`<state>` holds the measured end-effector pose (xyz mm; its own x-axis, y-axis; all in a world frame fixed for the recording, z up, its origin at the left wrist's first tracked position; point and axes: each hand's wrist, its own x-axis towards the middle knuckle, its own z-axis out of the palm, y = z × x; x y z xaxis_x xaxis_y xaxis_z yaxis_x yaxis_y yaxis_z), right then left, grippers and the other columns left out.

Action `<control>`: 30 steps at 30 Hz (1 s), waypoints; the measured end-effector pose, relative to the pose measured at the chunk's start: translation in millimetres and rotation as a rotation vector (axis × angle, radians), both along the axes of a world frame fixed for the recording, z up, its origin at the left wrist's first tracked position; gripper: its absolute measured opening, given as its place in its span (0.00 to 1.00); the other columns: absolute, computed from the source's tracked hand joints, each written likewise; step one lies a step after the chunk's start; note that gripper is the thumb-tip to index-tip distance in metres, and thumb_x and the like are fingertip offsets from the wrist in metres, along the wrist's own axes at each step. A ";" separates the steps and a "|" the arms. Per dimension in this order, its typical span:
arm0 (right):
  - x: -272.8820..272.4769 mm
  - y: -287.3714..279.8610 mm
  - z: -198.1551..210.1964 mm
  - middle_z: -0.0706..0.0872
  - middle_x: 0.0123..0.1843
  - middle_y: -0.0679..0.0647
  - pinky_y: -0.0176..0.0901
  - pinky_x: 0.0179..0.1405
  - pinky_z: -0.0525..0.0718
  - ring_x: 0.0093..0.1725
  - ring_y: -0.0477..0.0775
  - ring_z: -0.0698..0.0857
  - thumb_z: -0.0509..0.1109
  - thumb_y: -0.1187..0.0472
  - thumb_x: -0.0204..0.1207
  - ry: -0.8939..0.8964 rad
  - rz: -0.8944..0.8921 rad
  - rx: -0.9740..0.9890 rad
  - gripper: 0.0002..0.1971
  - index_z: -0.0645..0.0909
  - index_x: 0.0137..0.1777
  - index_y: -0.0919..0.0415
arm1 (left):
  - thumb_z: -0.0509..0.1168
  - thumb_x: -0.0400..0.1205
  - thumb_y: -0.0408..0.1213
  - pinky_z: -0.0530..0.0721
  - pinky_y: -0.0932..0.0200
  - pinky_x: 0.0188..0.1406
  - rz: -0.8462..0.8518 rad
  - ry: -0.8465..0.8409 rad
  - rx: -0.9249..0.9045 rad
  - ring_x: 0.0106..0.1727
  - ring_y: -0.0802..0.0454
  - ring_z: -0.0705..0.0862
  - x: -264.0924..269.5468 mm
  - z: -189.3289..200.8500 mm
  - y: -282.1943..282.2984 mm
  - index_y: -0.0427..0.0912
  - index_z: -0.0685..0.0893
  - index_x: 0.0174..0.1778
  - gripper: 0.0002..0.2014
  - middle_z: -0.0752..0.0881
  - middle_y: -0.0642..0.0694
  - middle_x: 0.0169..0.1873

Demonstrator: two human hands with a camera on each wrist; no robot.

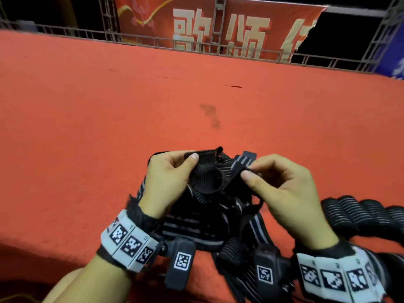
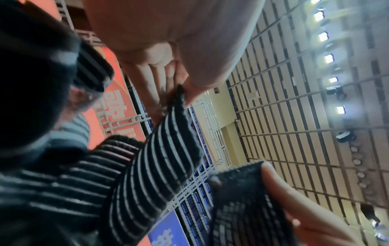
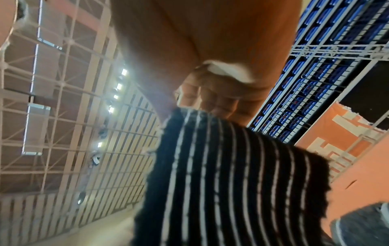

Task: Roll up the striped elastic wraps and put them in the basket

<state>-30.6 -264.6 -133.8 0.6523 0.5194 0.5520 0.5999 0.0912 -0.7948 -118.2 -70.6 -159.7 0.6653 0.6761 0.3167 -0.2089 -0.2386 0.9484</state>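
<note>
A black elastic wrap with grey stripes (image 1: 205,178) is held up between both hands, partly wound into a coil. My left hand (image 1: 172,171) pinches its rough end between thumb and fingers. My right hand (image 1: 273,182) pinches the striped band (image 1: 242,162) on the coil's right side. Loose lengths of striped wrap (image 1: 258,226) hang below the hands in a tangle. The left wrist view shows the striped band (image 2: 164,158) running from the fingers (image 2: 151,86) down past the thumb (image 2: 305,208). In the right wrist view the band (image 3: 231,174) hangs from the curled fingers (image 3: 210,96). No basket is in view.
A wide red carpet (image 1: 131,117) covers the floor ahead. A metal truss (image 1: 196,43) and a red banner (image 1: 218,22) stand at its far edge. Several rolled striped wraps (image 1: 360,217) lie at the right, beside my right wrist.
</note>
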 end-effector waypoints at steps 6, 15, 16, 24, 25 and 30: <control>19.4 -15.4 3.8 0.91 0.35 0.45 0.46 0.43 0.86 0.36 0.43 0.86 0.83 0.63 0.72 0.080 -0.320 0.208 0.08 0.86 0.37 0.51 | 0.72 0.83 0.36 0.84 0.58 0.39 0.133 0.019 0.006 0.39 0.62 0.90 -7.4 -8.2 21.2 0.49 0.94 0.47 0.05 0.94 0.52 0.42; -4.4 10.1 -6.8 0.91 0.34 0.44 0.43 0.40 0.86 0.33 0.40 0.87 0.83 0.62 0.70 0.047 -0.410 0.089 0.08 0.87 0.36 0.54 | 0.63 0.89 0.35 0.89 0.52 0.50 -0.189 -0.060 -0.194 0.52 0.47 0.93 -11.1 1.0 -30.6 0.49 0.93 0.52 0.12 0.94 0.46 0.47; -5.9 11.1 -7.5 0.90 0.33 0.42 0.41 0.39 0.86 0.33 0.40 0.87 0.83 0.62 0.69 0.030 -0.429 0.079 0.08 0.87 0.36 0.54 | 0.63 0.88 0.36 0.88 0.48 0.55 -0.175 -0.075 -0.193 0.54 0.46 0.92 -11.1 0.1 -32.0 0.49 0.92 0.54 0.11 0.94 0.46 0.48; -15.4 18.2 -12.2 0.90 0.33 0.42 0.43 0.40 0.86 0.34 0.42 0.88 0.83 0.62 0.69 0.016 -0.380 0.060 0.09 0.86 0.35 0.51 | 0.62 0.89 0.34 0.88 0.45 0.59 -0.176 -0.096 -0.164 0.55 0.48 0.92 -16.8 1.8 -38.1 0.46 0.92 0.57 0.12 0.94 0.46 0.49; -17.6 19.6 -12.7 0.90 0.33 0.42 0.43 0.40 0.86 0.34 0.42 0.89 0.83 0.63 0.70 0.012 -0.358 0.062 0.09 0.86 0.35 0.51 | 0.62 0.89 0.34 0.88 0.45 0.60 -0.182 -0.093 -0.156 0.55 0.48 0.92 -17.3 1.7 -38.9 0.45 0.91 0.59 0.12 0.94 0.46 0.49; -26.0 26.8 -17.6 0.92 0.38 0.39 0.35 0.43 0.84 0.40 0.40 0.91 0.82 0.64 0.71 0.011 -0.237 0.026 0.08 0.87 0.38 0.50 | 0.64 0.88 0.36 0.87 0.45 0.61 -0.230 -0.061 -0.128 0.58 0.52 0.91 -17.4 0.0 -42.4 0.48 0.92 0.58 0.11 0.94 0.50 0.51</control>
<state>-56.6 -237.8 -151.3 0.7604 0.3366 0.5554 0.5985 -0.0312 -0.8006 -135.7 -113.0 -159.7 0.7885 0.5463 0.2823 -0.3011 -0.0573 0.9519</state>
